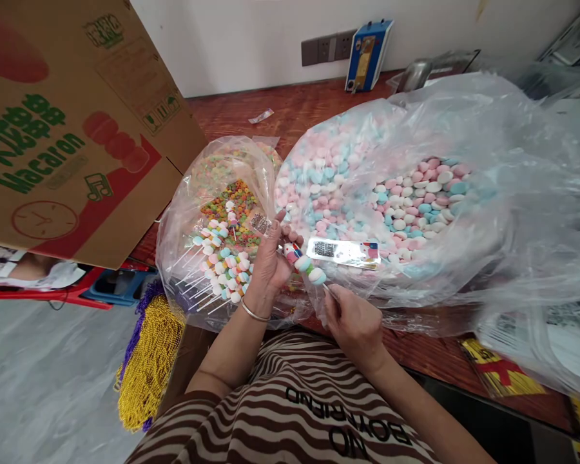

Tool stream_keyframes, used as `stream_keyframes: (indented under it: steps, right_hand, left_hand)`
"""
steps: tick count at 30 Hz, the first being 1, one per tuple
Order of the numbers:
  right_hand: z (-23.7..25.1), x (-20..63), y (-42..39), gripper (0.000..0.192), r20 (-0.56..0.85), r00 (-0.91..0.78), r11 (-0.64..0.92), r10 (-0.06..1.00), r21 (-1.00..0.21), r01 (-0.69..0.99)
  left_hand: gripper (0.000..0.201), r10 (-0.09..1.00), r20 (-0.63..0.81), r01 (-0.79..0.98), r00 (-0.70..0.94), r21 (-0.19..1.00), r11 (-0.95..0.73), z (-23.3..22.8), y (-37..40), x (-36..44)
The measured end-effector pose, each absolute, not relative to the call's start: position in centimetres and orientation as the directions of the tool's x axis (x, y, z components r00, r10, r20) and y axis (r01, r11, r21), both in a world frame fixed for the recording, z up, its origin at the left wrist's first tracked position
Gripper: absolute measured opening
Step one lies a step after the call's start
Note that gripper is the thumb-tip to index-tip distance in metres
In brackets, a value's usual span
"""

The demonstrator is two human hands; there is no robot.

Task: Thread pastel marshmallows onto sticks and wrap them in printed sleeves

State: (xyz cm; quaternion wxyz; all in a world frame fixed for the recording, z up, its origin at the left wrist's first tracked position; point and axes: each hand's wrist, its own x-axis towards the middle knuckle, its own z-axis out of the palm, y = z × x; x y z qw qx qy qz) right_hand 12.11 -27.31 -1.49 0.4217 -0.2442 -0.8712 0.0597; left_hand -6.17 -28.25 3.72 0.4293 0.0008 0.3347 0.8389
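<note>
My right hand (355, 322) is closed around the lower end of a marshmallow skewer (316, 276), whose pastel pieces point up and left. At its upper end, my left hand (274, 258) is closed on a clear printed wrapper (292, 251). How far the skewer sits inside the wrapper is hard to make out. Left of my hands, a pile of finished skewers (227, 270) with white sticks lies on a plastic bag of colourful small candy rings (239, 193). Just right of my left hand, a stack of shiny printed wrappers (343, 251) rests on a large bag of pastel marshmallows (415, 200).
A big cardboard box (77, 129) stands at the left. Gold bead strings (149, 367) hang below the table edge. Against the back wall stands a blue device (368, 57) beside the sockets (326, 48). A yellow packet (502, 370) lies at the right on the wooden table (232, 109).
</note>
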Motion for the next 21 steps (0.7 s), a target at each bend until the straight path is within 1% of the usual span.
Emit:
stream_keyframes:
  steps: [1,2,3,4,5,6,7,8,9,10,11,12,13,15,16,17,18,21]
  right_hand:
    - [-1.4,12.1,-27.3,0.014,0.694,-0.540,0.875,0.476,-0.317,0.365]
    - [-1.3,12.2,-27.3,0.017,0.661,-0.560,0.866,0.500,-0.370,0.336]
    - [-1.1,12.3,-27.3,0.020,0.604,-0.579,0.831,0.548,-0.472,0.294]
    - [-0.9,12.4,-27.4,0.022,0.517,-0.601,0.755,0.609,-0.610,0.240]
    - [-0.7,12.4,-27.5,0.025,0.400,-0.631,0.627,0.665,-0.758,0.180]
    - [-0.6,12.5,-27.6,0.027,0.260,-0.667,0.449,0.699,-0.885,0.125]
    - [-0.4,12.4,-27.8,0.029,0.119,-0.700,0.242,0.704,-0.967,0.079]
    - [-0.3,12.3,-27.9,0.031,-0.005,-0.727,0.038,0.686,-0.998,0.043]
    - [-0.3,12.1,-28.1,0.032,-0.100,-0.747,-0.134,0.657,-0.991,0.015]
    - [-0.2,11.9,-28.2,0.033,-0.158,-0.759,-0.251,0.631,-0.968,-0.008]
    - [-0.2,11.7,-28.2,0.034,-0.178,-0.760,-0.300,0.625,-0.954,-0.024]
    - [-0.2,11.6,-28.2,0.033,-0.164,-0.746,-0.279,0.645,-0.960,-0.031]
    - [-0.1,11.5,-28.2,0.032,-0.121,-0.718,-0.201,0.685,-0.979,-0.026]
    - [0.0,11.6,-27.9,0.027,0.008,-0.646,0.027,0.764,-0.999,0.019]
    - [0.1,11.8,-27.7,0.025,0.061,-0.619,0.116,0.783,-0.992,0.049]
    - [0.2,12.0,-27.5,0.024,0.091,-0.606,0.168,0.790,-0.983,0.072]
    - [0.3,12.2,-27.3,0.024,0.097,-0.608,0.182,0.788,-0.980,0.080]
    - [0.4,12.5,-27.0,0.029,0.058,-0.651,0.128,0.757,-0.990,0.061]
  left_hand:
    - [0.020,0.744,-0.277,-0.734,-0.608,0.552,-0.395,3.7,-28.2,-5.9]
    - [0.020,0.768,-0.264,-0.749,-0.583,0.540,-0.383,3.6,-28.2,-5.6]
    - [0.020,0.787,-0.251,-0.761,-0.564,0.527,-0.377,3.5,-28.1,-5.3]
    - [0.021,0.800,-0.238,-0.768,-0.551,0.519,-0.374,3.4,-28.1,-5.0]
    - [0.021,0.810,-0.229,-0.773,-0.540,0.516,-0.369,3.4,-28.0,-4.8]
    - [0.022,0.818,-0.222,-0.776,-0.530,0.516,-0.363,3.3,-28.0,-4.6]
    - [0.023,0.824,-0.220,-0.778,-0.522,0.519,-0.354,3.3,-27.9,-4.4]
    - [0.023,0.830,-0.221,-0.780,-0.511,0.524,-0.341,3.3,-27.9,-4.1]
    - [0.023,0.837,-0.223,-0.784,-0.499,0.528,-0.327,3.3,-27.9,-3.7]
    - [0.023,0.845,-0.226,-0.790,-0.485,0.528,-0.312,3.2,-27.9,-3.3]
    - [0.024,0.851,-0.231,-0.796,-0.471,0.528,-0.297,3.2,-27.9,-2.9]
    - [0.025,0.857,-0.241,-0.801,-0.456,0.532,-0.276,3.2,-28.0,-2.5]
    - [0.027,0.864,-0.256,-0.803,-0.434,0.544,-0.243,3.1,-28.1,-2.2]
    - [0.033,0.867,-0.284,-0.792,-0.409,0.583,-0.183,3.0,-28.3,-2.1]
    - [0.038,0.865,-0.286,-0.779,-0.413,0.603,-0.173,2.9,-28.4,-2.4]
    - [0.042,0.863,-0.272,-0.765,-0.426,0.618,-0.183,2.9,-28.6,-2.8]
    - [0.045,0.861,-0.239,-0.748,-0.449,0.627,-0.216,2.9,-28.7,-3.4]
    - [0.051,0.844,-0.100,-0.684,-0.527,0.640,-0.352,3.2,-28.8,-5.2]
